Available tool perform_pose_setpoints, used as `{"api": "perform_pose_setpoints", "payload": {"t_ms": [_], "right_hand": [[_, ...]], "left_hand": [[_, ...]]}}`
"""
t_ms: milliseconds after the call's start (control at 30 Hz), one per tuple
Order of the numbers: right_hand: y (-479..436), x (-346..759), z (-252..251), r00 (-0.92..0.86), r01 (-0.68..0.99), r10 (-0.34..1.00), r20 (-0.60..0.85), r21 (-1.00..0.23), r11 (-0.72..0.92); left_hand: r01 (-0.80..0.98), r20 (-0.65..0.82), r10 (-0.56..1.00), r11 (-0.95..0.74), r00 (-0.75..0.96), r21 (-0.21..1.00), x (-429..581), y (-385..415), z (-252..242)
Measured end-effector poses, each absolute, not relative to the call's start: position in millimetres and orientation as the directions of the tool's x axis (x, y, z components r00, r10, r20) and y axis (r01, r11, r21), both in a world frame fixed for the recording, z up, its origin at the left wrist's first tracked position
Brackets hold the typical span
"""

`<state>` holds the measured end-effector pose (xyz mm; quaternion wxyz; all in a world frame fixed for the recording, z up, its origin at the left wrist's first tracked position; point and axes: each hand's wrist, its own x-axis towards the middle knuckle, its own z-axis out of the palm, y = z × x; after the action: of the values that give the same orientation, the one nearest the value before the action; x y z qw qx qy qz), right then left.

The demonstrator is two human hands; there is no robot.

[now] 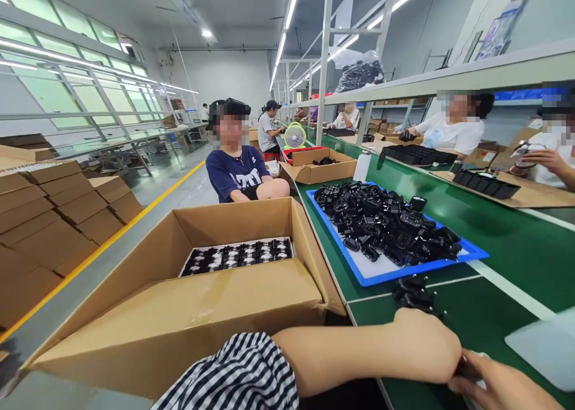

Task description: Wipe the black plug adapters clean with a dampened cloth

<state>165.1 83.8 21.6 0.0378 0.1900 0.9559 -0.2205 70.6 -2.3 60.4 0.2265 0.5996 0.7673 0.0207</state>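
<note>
My left hand reaches across the green bench at the lower right, its back towards me and its fingers hidden. Against it, at the frame's edge, is my right hand, with thumb and fingers closed round a small dark part, mostly covered by the hands. Just beyond my left hand lie several loose black plastic parts. Past them, a blue-rimmed tray carries a big heap of similar glossy black parts.
Left of the bench stands an open carton with rows of black pieces inside. A seated person is behind it. A translucent sheet lies at right. Co-workers sit across the bench, near black divided trays. Cartons are stacked far left.
</note>
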Motion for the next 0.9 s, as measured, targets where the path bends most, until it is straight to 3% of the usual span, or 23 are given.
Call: {"api": "perform_pose_setpoints", "payload": {"t_ms": [133, 233, 400, 500, 567, 633, 733, 800, 900], "right_hand": [[71, 163, 43, -0.905, 0.415, 0.351, -0.239, -0.325, 0.85], [62, 166, 49, -0.907, 0.417, 0.361, -0.216, -0.359, 0.835], [48, 161, 45, -0.866, 0.498, 0.478, -0.145, -0.322, 0.805], [49, 161, 40, -0.846, 0.523, 0.517, -0.129, -0.39, 0.758], [56, 164, 36, -0.842, 0.504, 0.527, -0.115, -0.514, 0.694], [67, 166, 29, -0.837, 0.432, 0.54, -0.085, -0.708, 0.559], [84, 156, 18, -0.704, 0.232, 0.708, -0.063, -0.962, 0.145], [90, 138, 10, -0.629, 0.044, 0.772, -0.096, -0.995, -0.088], [86, 108, 1, -0.683, -0.052, 0.72, -0.122, -0.975, -0.215]], "left_hand": [[0.914, -0.28, 0.945, 0.255, -0.167, 0.315, 61, -28, 58], [0.862, -0.084, 0.975, 0.22, -0.205, 0.456, 56, -46, 33], [0.716, 0.173, 0.877, 0.237, -0.448, 0.656, 39, -51, 1], [0.625, 0.189, 0.899, 0.112, -0.394, 0.772, 33, -37, -4], [0.58, 0.194, 0.917, 0.049, -0.349, 0.813, 32, -26, -7], [0.559, 0.212, 0.914, 0.02, -0.346, 0.829, 33, -18, -12], [0.556, 0.218, 0.902, 0.029, -0.372, 0.831, 34, -13, -21], [0.569, 0.208, 0.898, 0.056, -0.389, 0.821, 34, -10, -25], [0.571, 0.19, 0.884, 0.101, -0.427, 0.814, 33, -5, -25]]}}
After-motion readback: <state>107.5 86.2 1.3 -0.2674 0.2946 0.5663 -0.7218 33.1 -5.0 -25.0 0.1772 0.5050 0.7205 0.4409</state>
